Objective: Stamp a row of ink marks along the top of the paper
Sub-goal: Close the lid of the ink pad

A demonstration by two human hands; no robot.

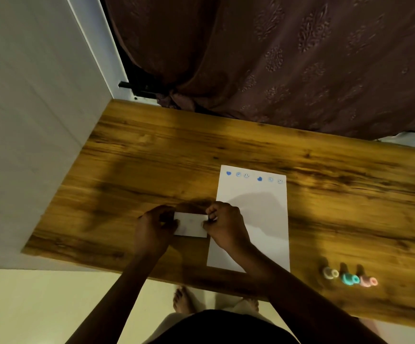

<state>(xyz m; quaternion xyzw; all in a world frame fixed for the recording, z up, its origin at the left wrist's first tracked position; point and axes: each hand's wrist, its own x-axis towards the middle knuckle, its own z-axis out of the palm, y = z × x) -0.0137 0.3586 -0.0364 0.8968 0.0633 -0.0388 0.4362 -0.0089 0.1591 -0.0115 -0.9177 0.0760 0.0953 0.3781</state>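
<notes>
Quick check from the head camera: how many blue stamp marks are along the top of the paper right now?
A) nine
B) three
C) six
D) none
C: the paper shows six blue marks along its top edge, in two groups of three, each a heart followed by two round marks.

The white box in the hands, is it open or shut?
Cannot tell. The white box is pinched at its ends by the left hand and right hand; blur hides any lid seam.
</notes>
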